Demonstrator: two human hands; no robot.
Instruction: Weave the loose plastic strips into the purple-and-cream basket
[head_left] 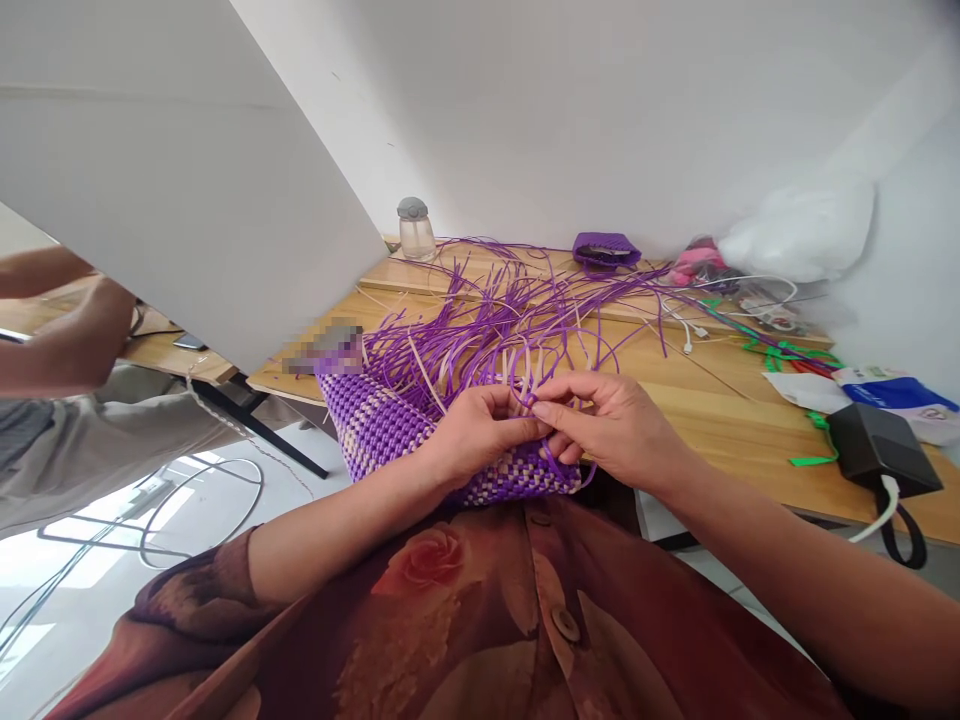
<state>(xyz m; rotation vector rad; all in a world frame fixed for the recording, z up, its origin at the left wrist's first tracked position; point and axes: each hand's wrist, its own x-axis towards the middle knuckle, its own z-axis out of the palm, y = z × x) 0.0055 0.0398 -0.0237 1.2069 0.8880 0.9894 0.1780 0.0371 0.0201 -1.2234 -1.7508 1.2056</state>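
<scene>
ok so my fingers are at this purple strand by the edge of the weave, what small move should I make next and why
I'd probably draw the purple strand snug toward the woven piece: your right hand pinches it, your left hand is close beside, and a small loop stands up at your fingertips.

Basket (382,420) at tbl (679,400) edge — bottle (417,237) behind (bit L), box (887,450) R.

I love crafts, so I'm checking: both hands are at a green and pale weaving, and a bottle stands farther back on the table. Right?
Not green: the head view shows the weaving is purple and pale. The left hand and right hand are at it, the bottle farther back.
</scene>
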